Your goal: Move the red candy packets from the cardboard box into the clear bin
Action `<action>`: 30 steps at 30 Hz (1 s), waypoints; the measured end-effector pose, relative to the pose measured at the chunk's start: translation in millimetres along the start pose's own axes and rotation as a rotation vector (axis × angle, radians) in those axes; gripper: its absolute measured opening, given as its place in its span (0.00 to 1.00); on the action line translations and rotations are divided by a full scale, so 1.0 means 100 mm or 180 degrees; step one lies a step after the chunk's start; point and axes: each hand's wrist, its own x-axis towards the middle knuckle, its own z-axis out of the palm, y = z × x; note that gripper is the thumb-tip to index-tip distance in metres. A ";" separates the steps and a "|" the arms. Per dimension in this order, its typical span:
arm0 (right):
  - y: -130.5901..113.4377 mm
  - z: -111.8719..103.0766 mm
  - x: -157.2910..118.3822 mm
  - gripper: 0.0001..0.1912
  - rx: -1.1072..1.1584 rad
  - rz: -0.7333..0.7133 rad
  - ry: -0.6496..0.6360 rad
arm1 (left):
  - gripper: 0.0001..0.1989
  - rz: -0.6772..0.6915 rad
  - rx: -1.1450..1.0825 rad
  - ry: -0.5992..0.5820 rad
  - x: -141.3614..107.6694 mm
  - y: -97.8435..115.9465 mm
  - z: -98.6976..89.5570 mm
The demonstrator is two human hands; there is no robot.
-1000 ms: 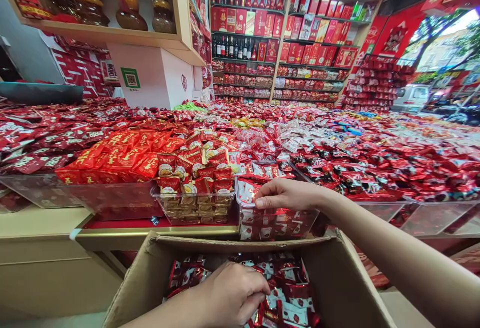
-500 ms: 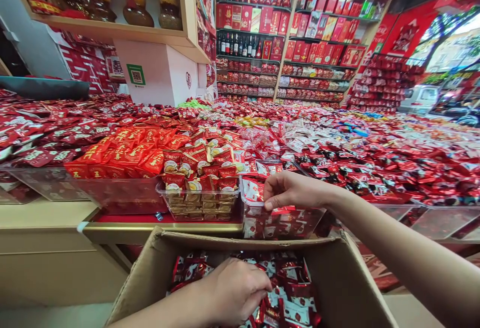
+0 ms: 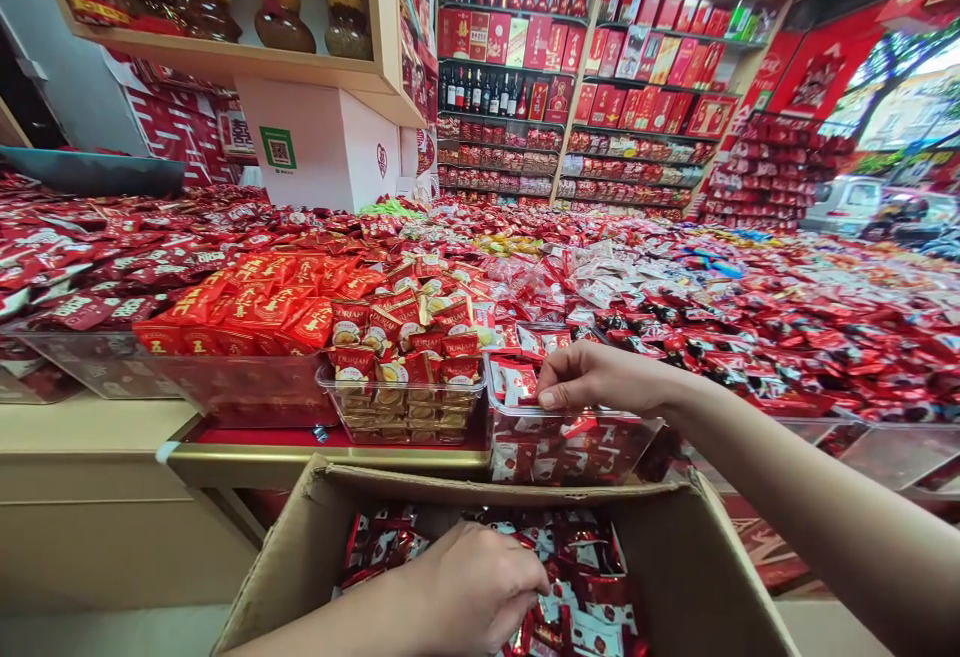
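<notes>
My left hand (image 3: 487,577) is down inside an open cardboard box (image 3: 705,537), over a heap of red-and-white wrapped candies (image 3: 596,627). Its fingers are curled closed, and what they grip is hidden beneath the hand. My right hand (image 3: 592,377) reaches over a clear plastic tub (image 3: 570,417) behind the box. Thumb and index finger pinch at the right edge of a red-and-white candy packet (image 3: 516,382) lying at the top of that tub. More packets of the same look are stacked in rows against the tub's front wall.
Left of the tub stands a clear bin of durian candies (image 3: 405,392), then a bin of bright red packets (image 3: 247,377). Heaps of wrapped sweets (image 3: 750,337) spread behind. A gold-edged counter (image 3: 330,455) lies behind the box. A shelf cabinet (image 3: 300,62) overhangs at upper left.
The whole view has shifted slightly to the right. Both hands keep nearly the same pose, the right fingers still at the packet in the tub and the left hand still in the box.
</notes>
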 end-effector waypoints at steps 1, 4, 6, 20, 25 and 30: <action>0.01 0.00 0.00 0.10 -0.0087 -0.0028 0.0067 | 0.08 0.0006 0.0007 -0.0003 0.00 0.00 0.00; 0.03 0.01 -0.01 0.08 -0.0422 -0.0146 0.0220 | 0.08 0.0024 0.0026 -0.0009 0.00 -0.01 0.01; 0.03 0.03 -0.02 0.08 -0.0717 -0.0197 0.0366 | 0.08 0.0028 0.0044 -0.0015 -0.01 -0.01 0.02; -0.09 0.18 -0.01 0.06 -0.1960 -0.0052 0.1177 | 0.06 -0.0009 0.0114 -0.0081 0.00 0.00 0.03; -0.08 0.17 -0.01 0.05 -0.1946 -0.0133 0.1026 | 0.06 -0.0039 0.0179 -0.0148 0.00 0.01 0.02; -0.01 0.14 0.06 0.05 -0.1444 -0.0265 0.0476 | 0.08 -0.0045 0.0139 -0.0204 0.01 0.01 0.02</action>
